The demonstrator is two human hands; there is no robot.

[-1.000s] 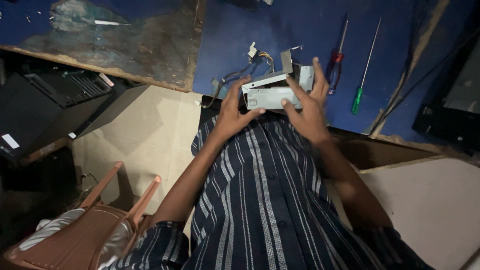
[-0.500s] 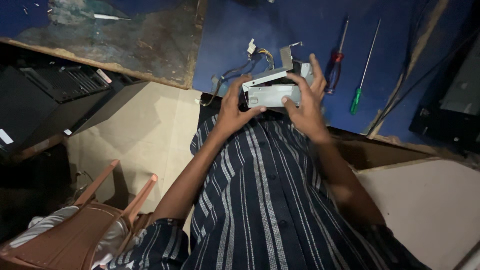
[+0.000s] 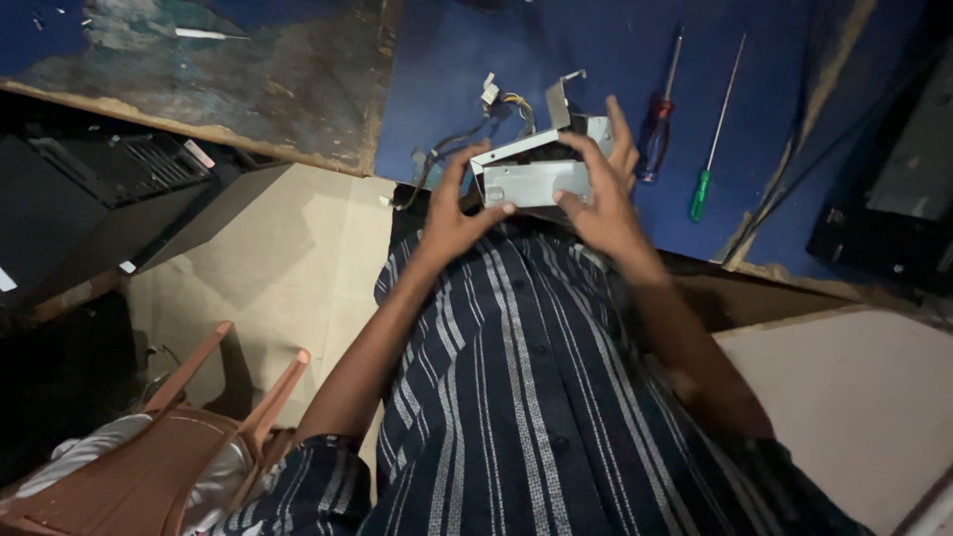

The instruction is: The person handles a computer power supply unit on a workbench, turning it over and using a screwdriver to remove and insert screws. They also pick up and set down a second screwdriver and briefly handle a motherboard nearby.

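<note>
A grey metal box-shaped unit with a bent bracket and a bundle of coloured wires sits between my hands, just above the blue table's near edge. My left hand grips its left end with thumb and fingers around the casing. My right hand holds the right end, fingers spread over the top. My striped dark shirt fills the lower middle of the view.
A red-handled screwdriver and a green-handled screwdriver lie on the blue table to the right. A dark device sits at the far right. A brown plastic chair stands lower left, with black equipment at the left.
The view has shifted slightly. Both hands keep their hold on the metal unit, which has tilted a little toward me.
</note>
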